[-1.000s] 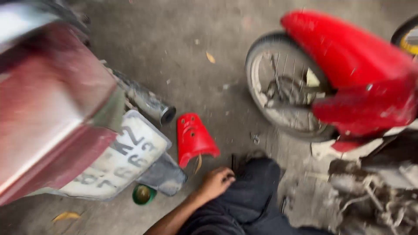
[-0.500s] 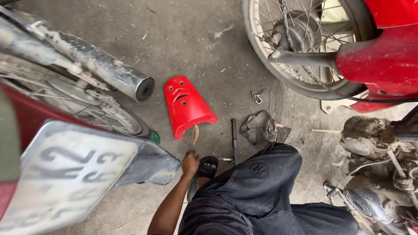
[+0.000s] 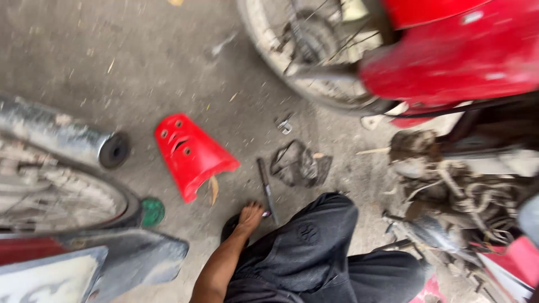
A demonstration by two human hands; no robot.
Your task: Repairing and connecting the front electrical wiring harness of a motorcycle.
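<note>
Floor: grey, dusty concrete is lying scattered with grit and dry leaves.
Left hand: is reaching down to the floor, fingers curling at the near end of a dark rod tool; grip unclear through blur.
Right hand: is not showing.
Nearby: a red plastic cover is lying just left of the tool; a dirty rag is lying to its right.
Surroundings: a red motorbike's wheel is standing ahead; an exhaust pipe is jutting in from the left.

Dusty grey concrete floor in flat daylight, strewn with straw bits; red motorbike parked alongside.
</note>
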